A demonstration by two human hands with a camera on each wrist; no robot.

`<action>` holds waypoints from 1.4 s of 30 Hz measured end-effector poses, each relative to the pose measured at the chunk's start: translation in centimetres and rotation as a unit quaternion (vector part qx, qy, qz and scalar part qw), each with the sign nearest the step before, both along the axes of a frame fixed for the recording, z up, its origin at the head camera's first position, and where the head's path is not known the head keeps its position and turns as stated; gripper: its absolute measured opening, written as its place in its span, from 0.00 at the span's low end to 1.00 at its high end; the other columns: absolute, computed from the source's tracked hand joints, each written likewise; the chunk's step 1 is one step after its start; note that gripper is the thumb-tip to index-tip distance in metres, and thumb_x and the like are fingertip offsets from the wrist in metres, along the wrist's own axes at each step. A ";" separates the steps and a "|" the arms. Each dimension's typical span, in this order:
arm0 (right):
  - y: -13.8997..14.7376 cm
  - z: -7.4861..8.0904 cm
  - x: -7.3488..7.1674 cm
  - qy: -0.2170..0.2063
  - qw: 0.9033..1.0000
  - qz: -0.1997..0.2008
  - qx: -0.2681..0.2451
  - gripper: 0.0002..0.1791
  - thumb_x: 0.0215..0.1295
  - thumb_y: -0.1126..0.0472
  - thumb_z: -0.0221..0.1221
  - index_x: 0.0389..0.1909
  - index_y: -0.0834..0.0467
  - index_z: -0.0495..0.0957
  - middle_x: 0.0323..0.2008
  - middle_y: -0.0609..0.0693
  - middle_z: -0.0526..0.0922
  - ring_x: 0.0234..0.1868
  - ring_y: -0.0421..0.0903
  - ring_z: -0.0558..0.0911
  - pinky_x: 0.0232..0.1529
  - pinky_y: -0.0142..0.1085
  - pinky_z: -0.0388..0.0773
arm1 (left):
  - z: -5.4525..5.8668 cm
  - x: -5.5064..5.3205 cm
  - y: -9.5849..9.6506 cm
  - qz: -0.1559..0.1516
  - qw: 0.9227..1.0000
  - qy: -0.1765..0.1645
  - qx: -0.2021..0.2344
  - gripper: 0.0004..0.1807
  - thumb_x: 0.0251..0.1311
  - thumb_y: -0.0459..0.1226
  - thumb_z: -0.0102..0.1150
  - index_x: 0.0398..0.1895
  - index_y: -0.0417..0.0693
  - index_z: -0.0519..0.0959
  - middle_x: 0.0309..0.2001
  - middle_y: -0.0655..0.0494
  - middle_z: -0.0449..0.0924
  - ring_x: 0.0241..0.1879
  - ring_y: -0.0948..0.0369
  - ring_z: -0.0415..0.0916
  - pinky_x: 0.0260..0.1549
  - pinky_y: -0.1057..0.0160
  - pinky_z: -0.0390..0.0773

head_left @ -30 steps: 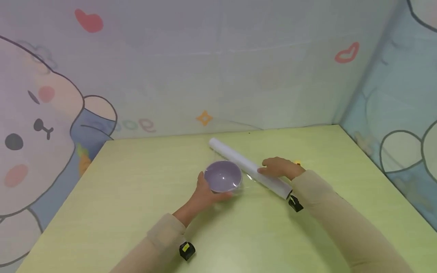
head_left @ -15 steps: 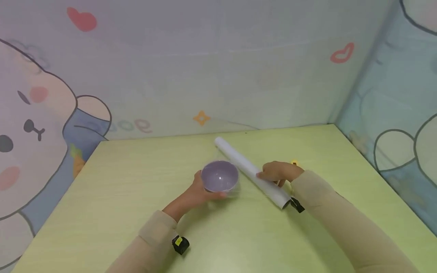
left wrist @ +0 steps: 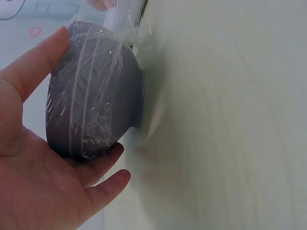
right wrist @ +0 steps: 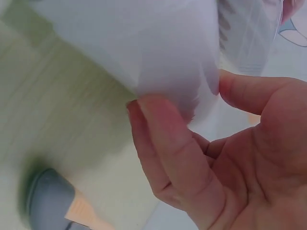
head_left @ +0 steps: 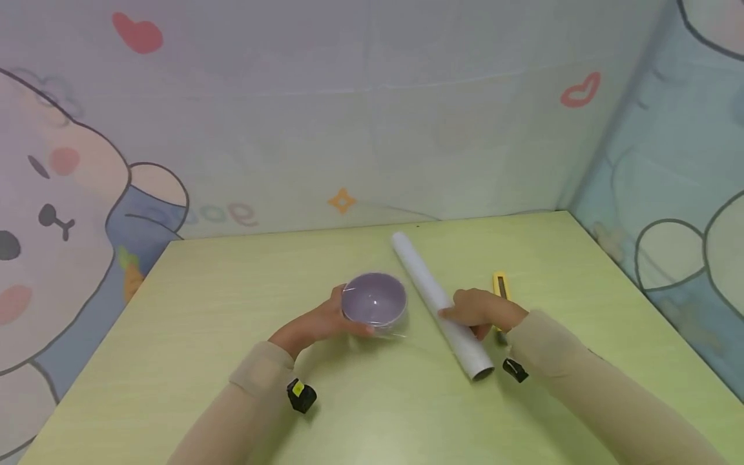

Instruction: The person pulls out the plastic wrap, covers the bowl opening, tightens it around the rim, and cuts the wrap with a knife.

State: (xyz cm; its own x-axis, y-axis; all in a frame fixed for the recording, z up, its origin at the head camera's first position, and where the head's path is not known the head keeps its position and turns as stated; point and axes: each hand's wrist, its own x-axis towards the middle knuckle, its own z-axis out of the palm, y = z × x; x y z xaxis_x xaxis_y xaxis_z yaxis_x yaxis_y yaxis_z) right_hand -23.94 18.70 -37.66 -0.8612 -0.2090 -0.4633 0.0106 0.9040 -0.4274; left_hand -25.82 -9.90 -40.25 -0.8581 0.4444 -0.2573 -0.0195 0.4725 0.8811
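Observation:
A purple bowl [head_left: 374, 298] stands near the middle of the table, its mouth up. Clear cling film [left wrist: 93, 91] clings in creases to its side in the left wrist view. My left hand [head_left: 316, 325] holds the bowl from the left, thumb and fingers around its side. To the right lies a long white roll of cling film [head_left: 427, 281], slanting toward me. My right hand [head_left: 479, 310] grips the roll's nearer half between thumb and fingers. In the right wrist view, a sheet of film [right wrist: 252, 38] stretches off beside the roll.
A yellow utility knife [head_left: 501, 285] lies just beyond my right hand, partly hidden by it. The pale green-yellow table [head_left: 232, 278] meets a printed cloth wall [head_left: 279, 129] at the back. Small black wrist devices [head_left: 301, 395] hang below both sleeves.
The right hand has swung the roll clockwise and moved it slightly right and nearer. More of the utility knife now shows. The bowl has shifted slightly left in view, with the left hand still on it.

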 end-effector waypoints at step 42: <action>0.3 -0.8 -3.0 -0.006 0.995 -0.059 -0.086 0.18 0.72 0.54 0.43 0.41 0.67 0.66 0.31 0.55 0.71 0.33 0.46 0.74 0.34 0.38 0.81 | -0.4 -0.3 -1.1 -0.038 0.999 0.032 -0.012 0.54 0.40 0.48 0.73 0.67 0.50 0.48 0.63 0.52 0.57 0.61 0.55 0.59 0.61 0.51 0.58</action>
